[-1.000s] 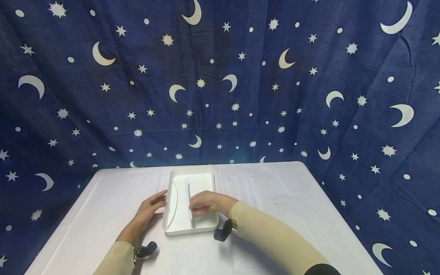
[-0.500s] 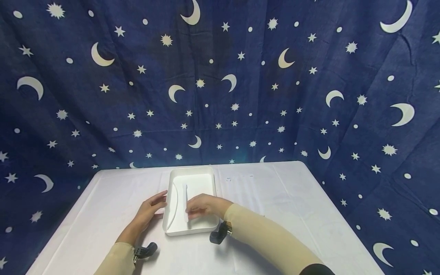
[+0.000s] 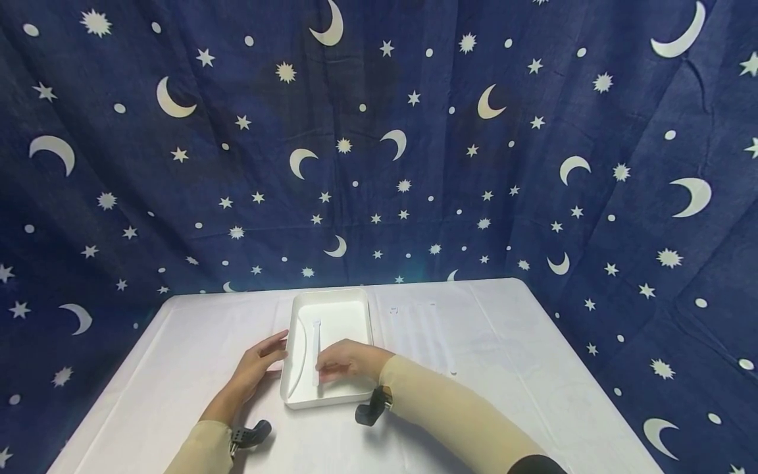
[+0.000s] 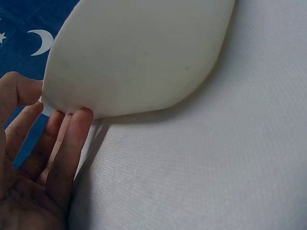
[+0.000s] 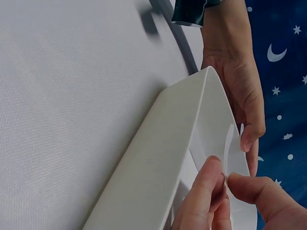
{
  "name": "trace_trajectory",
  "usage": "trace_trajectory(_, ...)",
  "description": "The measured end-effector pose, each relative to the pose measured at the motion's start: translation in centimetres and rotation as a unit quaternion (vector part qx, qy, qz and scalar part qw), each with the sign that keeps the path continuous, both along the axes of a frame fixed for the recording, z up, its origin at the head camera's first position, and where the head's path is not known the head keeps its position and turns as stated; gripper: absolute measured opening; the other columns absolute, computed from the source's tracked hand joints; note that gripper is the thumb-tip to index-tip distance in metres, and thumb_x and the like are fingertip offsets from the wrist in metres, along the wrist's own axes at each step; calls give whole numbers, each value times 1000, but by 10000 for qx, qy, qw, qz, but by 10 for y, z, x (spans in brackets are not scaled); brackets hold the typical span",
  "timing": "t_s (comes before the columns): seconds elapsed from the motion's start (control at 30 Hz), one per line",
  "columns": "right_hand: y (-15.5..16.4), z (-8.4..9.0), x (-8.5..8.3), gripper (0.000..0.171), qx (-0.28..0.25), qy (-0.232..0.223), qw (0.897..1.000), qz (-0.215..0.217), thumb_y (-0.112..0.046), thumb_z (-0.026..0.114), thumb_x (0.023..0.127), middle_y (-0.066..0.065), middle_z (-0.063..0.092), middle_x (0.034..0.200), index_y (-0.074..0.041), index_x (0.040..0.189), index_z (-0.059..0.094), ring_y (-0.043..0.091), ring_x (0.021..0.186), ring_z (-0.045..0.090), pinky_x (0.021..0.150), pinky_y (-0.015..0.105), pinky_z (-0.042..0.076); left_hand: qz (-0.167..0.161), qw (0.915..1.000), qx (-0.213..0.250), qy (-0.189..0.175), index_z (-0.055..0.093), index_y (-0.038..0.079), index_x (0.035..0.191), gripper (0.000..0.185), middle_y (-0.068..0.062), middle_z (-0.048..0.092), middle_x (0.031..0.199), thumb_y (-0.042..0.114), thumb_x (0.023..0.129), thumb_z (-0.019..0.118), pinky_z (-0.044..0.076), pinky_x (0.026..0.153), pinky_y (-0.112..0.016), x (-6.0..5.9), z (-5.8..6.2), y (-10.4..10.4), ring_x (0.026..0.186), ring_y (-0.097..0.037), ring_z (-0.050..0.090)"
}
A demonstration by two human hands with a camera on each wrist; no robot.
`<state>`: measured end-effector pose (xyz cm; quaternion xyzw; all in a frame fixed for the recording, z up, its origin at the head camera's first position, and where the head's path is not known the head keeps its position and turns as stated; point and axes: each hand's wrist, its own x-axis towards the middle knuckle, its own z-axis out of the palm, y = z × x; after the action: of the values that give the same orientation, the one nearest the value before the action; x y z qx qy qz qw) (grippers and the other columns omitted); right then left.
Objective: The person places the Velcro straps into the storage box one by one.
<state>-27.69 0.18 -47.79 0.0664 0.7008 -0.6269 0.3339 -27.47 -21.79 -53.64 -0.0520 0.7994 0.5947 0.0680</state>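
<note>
White-clothed table [image 3: 503,368] before star-and-moon curtain [image 3: 533,164]. White tray [image 3: 355,316] sits centre-near. Left hand [image 3: 257,365], fingers straight, touches tray's left wall. Right hand [image 3: 346,361] reaches inside tray, thumb and fingers pinching white utensil [image 3: 316,345]; a second curved white piece [image 3: 302,349] lies just left.

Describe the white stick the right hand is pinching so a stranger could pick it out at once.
On the white table in front of the starry blue curtain sits a white rectangular tray. Inside it lie two pale pieces: a curved strip by the left wall, and the straight thin stick beside it. The stick is the straight one, its near end pinched by the right hand.
</note>
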Motion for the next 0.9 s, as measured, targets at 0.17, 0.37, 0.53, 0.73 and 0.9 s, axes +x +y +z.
trace_trajectory(0.17,-1,-1,2,13,32,-36,10000,-85,13,64,77,14,67,81,6,88,68,21,73,70,77,28,63,8,10000,12,-20,42,13,149,65,-23,44,149,18,88,64,59,91,-44,0,-1,1,134,-44,45)
trace_trajectory(0.37,-5,-5,-2,10,107,34,9999,-43,12,64,78,11,65,74,4,85,67,20,65,68,74,29,64,-33,10000,29,-7,42,14,149,65,-22,43,150,18,88,64,59,93,-44,-2,0,0,135,-44,44)
trace_trajectory(0.53,-9,-3,-3,11,349,160,9993,-14,13,64,77,9,62,69,4,83,66,19,62,69,72,31,64,-79,10000,47,8,41,13,149,64,-23,42,150,18,90,64,59,92,-43,-1,3,1,135,-44,44)
trace_trajectory(0.73,-15,1,0,11,965,671,9929,156,11,66,74,7,64,65,1,75,66,13,51,64,59,22,62,-116,9999,106,0,39,12,151,65,-24,40,151,18,91,64,60,91,-42,0,8,2,135,-44,44)
trace_trajectory(0.9,-22,0,0,14,1795,1323,9739,430,8,69,74,3,61,53,-3,65,64,7,41,56,51,18,59,-110,9999,118,-26,40,13,150,64,-23,41,151,18,91,63,60,91,-41,-2,8,2,135,-44,44)
